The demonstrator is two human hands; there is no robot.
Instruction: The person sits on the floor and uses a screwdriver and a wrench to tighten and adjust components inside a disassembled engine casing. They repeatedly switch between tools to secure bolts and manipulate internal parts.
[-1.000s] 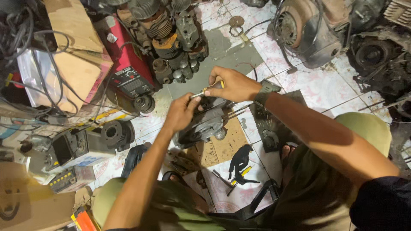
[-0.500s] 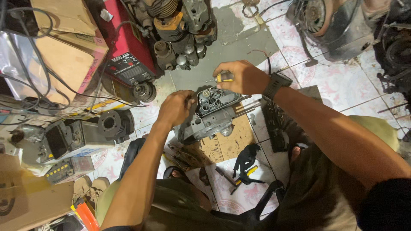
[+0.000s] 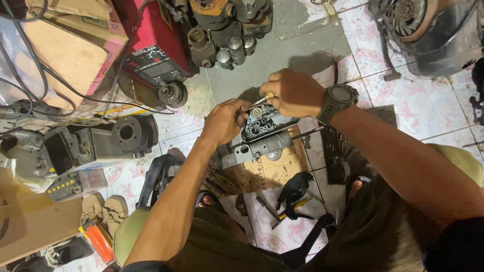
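A grey cast-metal engine part (image 3: pixel 259 137), dark on its upper face with round ports and holes, sits over a square of brown cardboard (image 3: pixel 275 168) on the tiled floor (image 3: pixel 428 108), between the person's knees. The left hand (image 3: pixel 225 121) is curled over the left edge of that part, fingers closed on it. The right hand (image 3: pixel 295 92), with a black wristwatch (image 3: pixel 337 102) on its wrist, is closed around a slim tool with a yellowish handle (image 3: pixel 265 97) whose metal tip points down at the top of the part; how much of the tool lies inside the fist cannot be told. Just below the part, on the floor, lie a black-handled pair of pliers (image 3: pixel 294 190) and a small yellow-handled screwdriver (image 3: pixel 290 207). Left of the part lies a finned engine cylinder (image 3: pixel 132 133) beside a grey casing. Above and left of the part stands a red welding machine (image 3: pixel 151 43), with a cluster of metal cylinders and engine pieces (image 3: pixel 227 35) just right of it. Far to the upper left of the part an open cardboard box (image 3: pixel 70 43) leans; its inside shows bare brown board, and cables cross in front of it. To the upper right of the part rests a large engine housing (image 3: pixel 428 30).
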